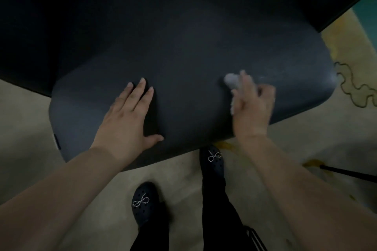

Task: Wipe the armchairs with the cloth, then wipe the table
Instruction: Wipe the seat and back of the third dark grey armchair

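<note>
Two hands on armchair seat (183, 51): left hand (127, 116) flat, fingers straight; right hand (253, 108), blurred, grasps pale cloth (231, 81) bunched beyond its thumb.

One dark armchair (183, 57), one pale cloth (231, 81), two hands, two dark shoes, one patterned carpet (346, 71)

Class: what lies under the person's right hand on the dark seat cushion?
A pale grey cloth shows beyond the blurred right hand, on the dark armchair seat cushion. The rest of the cloth is covered.
</note>
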The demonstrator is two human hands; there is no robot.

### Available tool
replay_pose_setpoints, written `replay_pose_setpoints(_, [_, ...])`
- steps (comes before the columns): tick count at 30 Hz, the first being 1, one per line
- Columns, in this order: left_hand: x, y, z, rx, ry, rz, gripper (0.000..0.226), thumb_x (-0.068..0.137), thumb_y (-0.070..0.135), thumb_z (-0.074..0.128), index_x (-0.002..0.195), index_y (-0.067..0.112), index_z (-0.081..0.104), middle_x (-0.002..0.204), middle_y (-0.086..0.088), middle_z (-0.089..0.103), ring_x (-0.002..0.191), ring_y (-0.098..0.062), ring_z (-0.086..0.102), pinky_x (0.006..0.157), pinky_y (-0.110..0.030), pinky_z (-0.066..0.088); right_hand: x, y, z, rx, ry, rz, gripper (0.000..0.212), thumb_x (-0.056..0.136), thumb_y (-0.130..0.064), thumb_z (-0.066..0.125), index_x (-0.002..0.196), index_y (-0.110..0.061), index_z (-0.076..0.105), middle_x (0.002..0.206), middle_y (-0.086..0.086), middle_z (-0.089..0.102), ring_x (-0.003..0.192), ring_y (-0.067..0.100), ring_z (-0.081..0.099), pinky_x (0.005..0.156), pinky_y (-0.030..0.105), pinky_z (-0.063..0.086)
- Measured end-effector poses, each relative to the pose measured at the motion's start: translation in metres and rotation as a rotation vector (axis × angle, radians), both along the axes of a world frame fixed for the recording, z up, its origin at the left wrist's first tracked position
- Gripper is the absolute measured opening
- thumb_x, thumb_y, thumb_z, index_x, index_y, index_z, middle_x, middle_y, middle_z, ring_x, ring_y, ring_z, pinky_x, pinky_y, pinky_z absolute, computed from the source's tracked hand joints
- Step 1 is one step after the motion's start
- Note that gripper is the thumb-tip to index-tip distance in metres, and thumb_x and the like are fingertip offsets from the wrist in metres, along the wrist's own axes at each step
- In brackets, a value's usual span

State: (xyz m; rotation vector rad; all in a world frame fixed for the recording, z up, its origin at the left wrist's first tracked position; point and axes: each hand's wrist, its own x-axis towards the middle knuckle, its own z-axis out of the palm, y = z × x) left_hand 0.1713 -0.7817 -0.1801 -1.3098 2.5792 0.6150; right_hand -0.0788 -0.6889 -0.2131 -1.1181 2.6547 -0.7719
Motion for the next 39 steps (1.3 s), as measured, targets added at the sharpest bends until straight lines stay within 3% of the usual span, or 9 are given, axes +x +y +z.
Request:
replay_pose_setpoints(2, [-0.009, -0.005, 0.0, 0.005, 0.004, 0.0, 0.115, 0.067, 0.059, 0.073, 0.153, 0.023, 0.005, 0.16, 0.007, -0.008, 0.146, -0.014, -0.008, 0.118, -0.037, 0.011, -0.022, -0.015, 0.004, -0.013, 0.001, -0.111, 0.043, 0.095, -0.021, 0.052, 0.137, -0.028, 0.047, 0.121, 0.006, 0.039, 0.105, 0.013, 0.042, 0.098, 0.019, 0.033])
replay_pose_setpoints(4, [-0.018, -0.009, -0.001, 0.022, 0.018, 0.007, 0.115, 0.067, 0.06, 0.072, 0.153, 0.024, 0.004, 0.16, 0.008, -0.009, 0.146, -0.012, -0.01, 0.118, -0.036, 0.009, -0.017, -0.036, 0.004, -0.037, -0.008, -0.064, 0.042, 0.095, -0.021, 0.052, 0.137, -0.024, 0.049, 0.117, 0.007, 0.039, 0.104, 0.017, 0.042, 0.101, 0.025, 0.036])
replay_pose_setpoints(7, [-0.03, -0.013, -0.002, 0.041, 0.017, 0.026, 0.114, 0.069, 0.06, 0.071, 0.153, 0.024, 0.002, 0.159, 0.009, -0.012, 0.145, -0.012, -0.012, 0.118, -0.032, 0.002, 0.015, -0.06, 0.005, -0.024, 0.039, 0.316, 0.046, 0.089, -0.018, 0.061, 0.134, -0.021, 0.053, 0.109, 0.016, 0.048, 0.096, 0.031, 0.05, 0.088, 0.042, 0.046])
replay_pose_setpoints(10, [-0.035, -0.017, -0.001, 0.043, 0.002, 0.028, 0.112, 0.071, 0.059, 0.07, 0.152, 0.023, 0.002, 0.158, 0.009, -0.014, 0.145, -0.012, -0.013, 0.118, -0.033, 0.002, 0.006, -0.073, 0.009, 0.007, 0.11, 0.647, 0.048, 0.083, -0.015, 0.066, 0.13, -0.021, 0.057, 0.102, 0.019, 0.051, 0.086, 0.037, 0.053, 0.076, 0.047, 0.05])
replay_pose_setpoints(15, [-0.035, -0.026, 0.014, 0.028, -0.042, 0.05, 0.101, 0.078, 0.058, 0.062, 0.153, 0.02, 0.006, 0.158, 0.007, -0.011, 0.147, -0.016, -0.008, 0.119, -0.042, 0.016, -0.084, -0.085, 0.021, 0.132, -0.044, 0.247, 0.039, 0.094, -0.025, 0.053, 0.133, -0.027, 0.053, 0.115, 0.017, 0.046, 0.104, 0.036, 0.048, 0.095, 0.044, 0.043])
replay_pose_setpoints(18, [-0.041, -0.038, 0.041, 0.002, -0.046, 0.093, 0.09, 0.084, 0.052, 0.06, 0.153, 0.018, 0.012, 0.16, 0.003, -0.002, 0.147, -0.018, -0.004, 0.118, -0.042, 0.017, -0.098, -0.088, 0.046, 0.245, -0.02, 0.332, 0.043, 0.095, -0.024, 0.053, 0.138, -0.024, 0.049, 0.115, 0.016, 0.042, 0.103, 0.032, 0.046, 0.096, 0.043, 0.041])
replay_pose_setpoints(26, [-0.058, -0.069, 0.166, -0.076, 0.001, 0.195, 0.075, 0.091, 0.044, 0.054, 0.152, 0.019, 0.018, 0.159, 0.001, 0.015, 0.146, -0.019, 0.008, 0.118, -0.039, 0.016, -0.052, -0.111, 0.176, -0.034, -0.241, 0.351, 0.044, 0.094, -0.018, 0.056, 0.137, -0.027, 0.049, 0.108, -0.001, 0.036, 0.096, 0.014, 0.048, 0.09, 0.018, 0.037])
replay_pose_setpoints(34, [-0.017, -0.081, 0.286, -0.179, 0.002, 0.293, 0.068, 0.089, 0.04, 0.058, 0.148, 0.02, 0.032, 0.152, 0.003, 0.032, 0.138, -0.02, 0.026, 0.113, -0.034, 0.025, -0.002, -0.143, 0.292, -0.157, -0.409, 0.356, 0.043, 0.095, -0.026, 0.054, 0.136, -0.034, 0.047, 0.106, -0.012, 0.036, 0.095, 0.008, 0.051, 0.094, 0.032, 0.049])
replay_pose_setpoints(39, [0.037, -0.126, 0.332, -0.257, 0.003, 0.265, 0.066, 0.084, 0.035, 0.066, 0.143, 0.017, 0.043, 0.149, 0.0, 0.039, 0.132, -0.024, 0.035, 0.108, -0.039, 0.033, 0.046, -0.183, 0.326, -0.23, -0.527, 0.283, 0.04, 0.094, -0.029, 0.054, 0.132, -0.04, 0.048, 0.103, -0.024, 0.035, 0.092, 0.009, 0.057, 0.083, 0.04, 0.056])
